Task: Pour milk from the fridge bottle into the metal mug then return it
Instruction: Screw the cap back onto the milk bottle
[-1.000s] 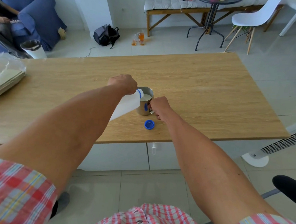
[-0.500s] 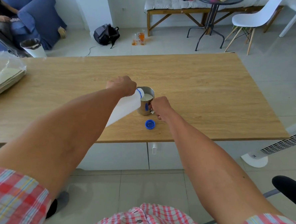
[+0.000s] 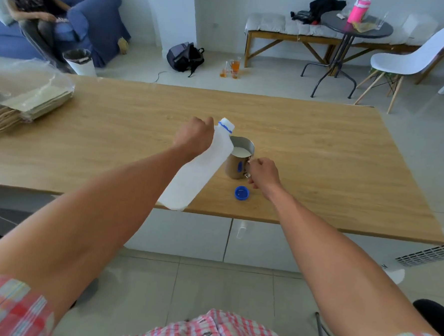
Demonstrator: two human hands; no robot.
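- Milk bottle (image 3: 197,171): a white plastic bottle with a blue ring at its neck, held in the air above the near part of the wooden table (image 3: 321,148). It is tilted, neck up and away, base low toward the table's near edge. Its open mouth sits just beyond the far-left rim of the mug, and no stream of milk shows.
- Left hand (image 3: 194,137): wrapped tight around the upper part of the bottle just below the neck, knuckles up.
- Metal mug (image 3: 239,158): stands upright on the table just right of the bottle, with white milk visible inside and a small blue mark on its side.
- Right hand (image 3: 263,171): fingers curled closed at the mug's handle on the mug's right side; the handle is mostly hidden by the fingers.
- Blue cap (image 3: 241,193): lies open side up on the table, just in front of the mug and apart from it, near the right wrist.
- A stack of flat packets in clear plastic (image 3: 25,101) rests at the table's far-left corner, well apart from the mug.
- Beyond the table, a backpack (image 3: 185,56) sits on the floor and a white chair (image 3: 409,59) stands by a round dark table (image 3: 354,25).
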